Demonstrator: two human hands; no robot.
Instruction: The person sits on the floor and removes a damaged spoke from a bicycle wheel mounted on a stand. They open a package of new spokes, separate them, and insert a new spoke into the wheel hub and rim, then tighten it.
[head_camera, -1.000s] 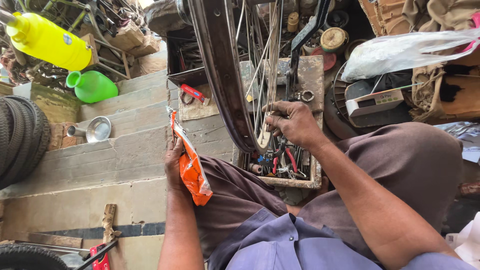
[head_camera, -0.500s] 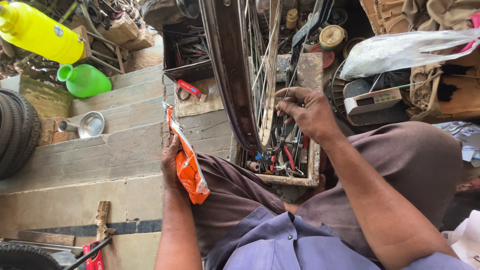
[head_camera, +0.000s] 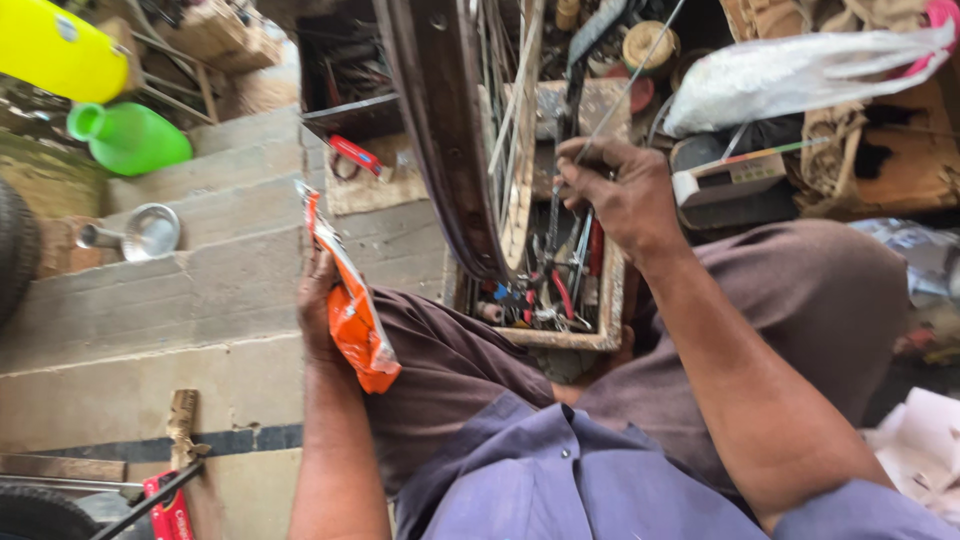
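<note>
A dark bicycle wheel rim (head_camera: 440, 150) with thin metal spokes (head_camera: 510, 130) stands upright between my knees. My right hand (head_camera: 615, 195) is closed on one long spoke (head_camera: 640, 70) that slants up to the right, just beside the rim. My left hand (head_camera: 318, 305) rests by my left thigh and grips an orange plastic packet (head_camera: 350, 305). Below the wheel sits a wooden tool tray (head_camera: 600, 335) holding several small tools.
Concrete steps (head_camera: 200, 290) lie to the left, with a metal funnel (head_camera: 140, 232), a green jug (head_camera: 130, 138) and a yellow can (head_camera: 60, 50). A tyre (head_camera: 15, 250) is at the far left edge. A white plastic bag (head_camera: 800, 70) and boxes crowd the right.
My right hand has lifted a little along the spoke and moved nearer the rim. The view has shifted closer to the wheel. My left hand still holds the orange packet.
</note>
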